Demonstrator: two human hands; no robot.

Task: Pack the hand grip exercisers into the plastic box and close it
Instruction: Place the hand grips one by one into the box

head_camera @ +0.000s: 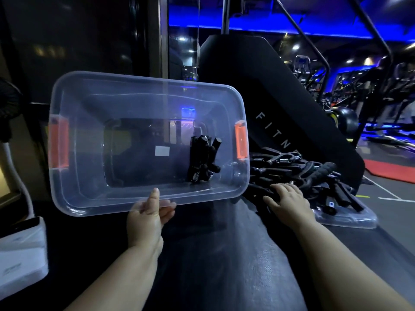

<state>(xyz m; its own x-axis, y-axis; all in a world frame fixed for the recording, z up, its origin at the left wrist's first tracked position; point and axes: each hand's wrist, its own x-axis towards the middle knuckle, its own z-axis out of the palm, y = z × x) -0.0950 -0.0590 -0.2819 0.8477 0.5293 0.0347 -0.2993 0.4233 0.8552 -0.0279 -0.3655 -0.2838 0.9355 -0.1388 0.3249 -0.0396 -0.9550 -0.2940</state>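
Gym, cardio machines [302, 63] behind, black pad [258, 86] (lettered FITN)

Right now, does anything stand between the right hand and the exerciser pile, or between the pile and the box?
Nothing visible does. The right hand rests on the hand grip exercisers, and the plastic box, held at its rim by the left hand, is open beside them.
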